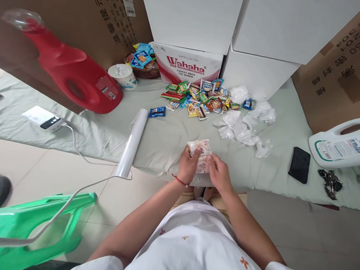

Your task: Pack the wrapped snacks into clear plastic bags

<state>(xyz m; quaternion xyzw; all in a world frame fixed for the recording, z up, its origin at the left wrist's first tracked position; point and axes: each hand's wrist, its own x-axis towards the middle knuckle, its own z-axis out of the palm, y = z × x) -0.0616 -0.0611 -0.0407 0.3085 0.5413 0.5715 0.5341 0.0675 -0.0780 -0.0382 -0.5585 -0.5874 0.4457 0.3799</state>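
Both hands hold a pair of small wrapped snack packets (201, 167), whitish and clear with reddish print, one above the other near the table's front edge. My left hand (188, 166), with a red string bracelet at the wrist, grips them from the left, thumb on top. From the right, my right hand (219, 172) pinches their edge. Beyond my hands lies a pile of colourful wrapped snacks (196, 98). A blue snack packet (157, 112) sits apart to its left. Crumpled clear plastic (242, 127) is spread to the right.
A plastic film roll (133, 143) lies at left. A red jug (78, 75), paper cup (123, 76) and snack bowl (144, 69) stand behind. White boxes and a Wahaha carton (186, 65) line the back. At right are a phone (299, 165), keys (330, 183) and a white bottle (342, 144).
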